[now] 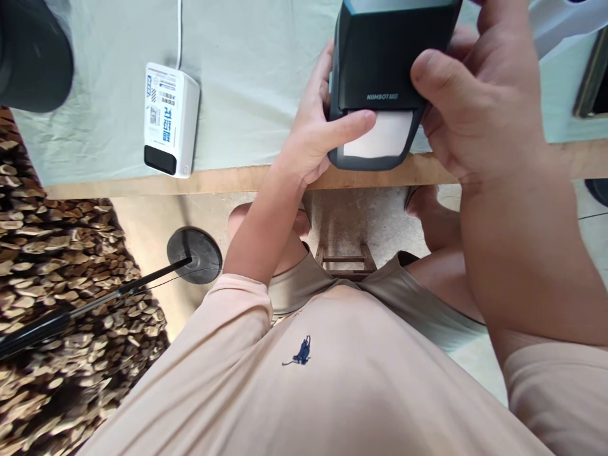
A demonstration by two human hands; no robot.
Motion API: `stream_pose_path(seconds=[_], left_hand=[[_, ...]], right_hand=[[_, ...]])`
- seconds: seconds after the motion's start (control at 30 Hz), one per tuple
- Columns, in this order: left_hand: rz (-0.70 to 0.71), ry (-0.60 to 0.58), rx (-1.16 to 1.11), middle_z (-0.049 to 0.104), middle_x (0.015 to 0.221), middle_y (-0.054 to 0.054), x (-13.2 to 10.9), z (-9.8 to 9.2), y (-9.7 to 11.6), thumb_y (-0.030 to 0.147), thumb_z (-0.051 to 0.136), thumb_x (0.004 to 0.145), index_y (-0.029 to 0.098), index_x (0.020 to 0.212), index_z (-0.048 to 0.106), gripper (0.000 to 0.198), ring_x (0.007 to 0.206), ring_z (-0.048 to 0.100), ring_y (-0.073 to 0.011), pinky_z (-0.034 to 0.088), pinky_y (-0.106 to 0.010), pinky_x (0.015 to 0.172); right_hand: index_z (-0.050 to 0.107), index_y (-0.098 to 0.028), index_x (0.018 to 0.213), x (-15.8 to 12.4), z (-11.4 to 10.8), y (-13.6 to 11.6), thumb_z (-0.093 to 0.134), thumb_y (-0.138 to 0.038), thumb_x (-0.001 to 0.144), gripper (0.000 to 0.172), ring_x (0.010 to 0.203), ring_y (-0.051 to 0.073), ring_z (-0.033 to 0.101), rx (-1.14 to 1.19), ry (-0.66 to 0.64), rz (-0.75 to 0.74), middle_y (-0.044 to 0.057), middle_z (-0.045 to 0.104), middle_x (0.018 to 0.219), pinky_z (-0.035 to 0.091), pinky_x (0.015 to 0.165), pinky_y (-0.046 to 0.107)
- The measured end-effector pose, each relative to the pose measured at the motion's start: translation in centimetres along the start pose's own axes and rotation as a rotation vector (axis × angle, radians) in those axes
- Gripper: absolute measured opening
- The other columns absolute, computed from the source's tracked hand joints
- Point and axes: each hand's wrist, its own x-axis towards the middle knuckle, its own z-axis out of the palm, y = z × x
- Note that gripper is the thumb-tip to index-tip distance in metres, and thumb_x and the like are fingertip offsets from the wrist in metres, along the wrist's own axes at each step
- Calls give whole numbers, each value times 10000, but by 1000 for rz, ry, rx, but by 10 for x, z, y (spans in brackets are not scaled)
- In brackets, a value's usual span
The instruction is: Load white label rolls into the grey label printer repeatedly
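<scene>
Both my hands hold up a dark label printer (387,60), marked NIIMBOT, over the front edge of the table. My left hand (327,130) wraps its left side, the thumb lying across a white label (384,136) at the printer's lower end. My right hand (475,95) grips the opposite side, with its thumb on the black casing and its other fingers mostly hidden behind. The printer's top end runs out of the frame.
A white power bank (171,120) with a cable lies on the cloth-covered table (247,82). At the upper left stands a dark rounded object (33,57). A stand with a round base (194,253), stacked firewood (71,304) and a wooden stool (349,259) are below.
</scene>
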Motion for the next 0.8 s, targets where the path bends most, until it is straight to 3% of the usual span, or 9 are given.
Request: stream_pose_path(seconds=[0.1,0.2,0.4,0.53,0.6,0.7,0.8], left_hand=[[40,-11,-62,545,737,59,-2,5,2,88,232,682,198,976,406,359,1008,417,-91,419,-207,711],[44,28,0,521,738,53,-3,9,2,181,306,692,143,951,405,280,1082,323,-147,406,-246,737],[14,59,65,533,781,62,-4,10,1,191,335,689,248,910,393,236,1081,350,-142,453,-221,703],[-12,32,-63,522,804,53,-1,1,0,239,297,703,230,934,400,253,1077,353,-140,437,-239,753],[-123,23,-113,544,814,42,1,-11,-5,310,318,680,240,849,464,234,1057,362,-148,451,-239,764],[-195,160,-136,534,798,28,4,-31,-20,354,445,612,189,808,471,257,1053,359,-186,445,-243,782],[-212,308,-100,505,772,40,6,-43,-33,367,431,619,215,847,442,274,1056,358,-185,447,-247,767]], right_hand=[[178,-225,1067,-1,1,-1,448,-351,654,509,779,-79,414,25,-46,33,-24,406,919,390,675,58],[184,-213,1094,-3,2,-3,463,-337,646,543,866,-63,425,33,-44,34,-18,416,906,396,730,52],[186,-198,1106,-3,2,-2,473,-336,634,570,792,-81,412,44,-75,26,5,315,1136,387,655,45],[189,-227,1099,-2,1,0,464,-345,640,548,752,-84,409,45,-80,43,-16,363,1061,384,629,47],[177,-238,1102,-2,0,1,440,-373,654,538,716,-89,396,42,-80,40,-24,390,993,380,616,49],[170,-226,1110,-2,0,0,415,-386,669,530,681,-93,374,37,-78,30,-27,395,949,374,603,56],[168,-218,1119,-3,0,-1,413,-372,674,531,690,-97,373,38,-78,27,-27,387,973,374,612,51]])
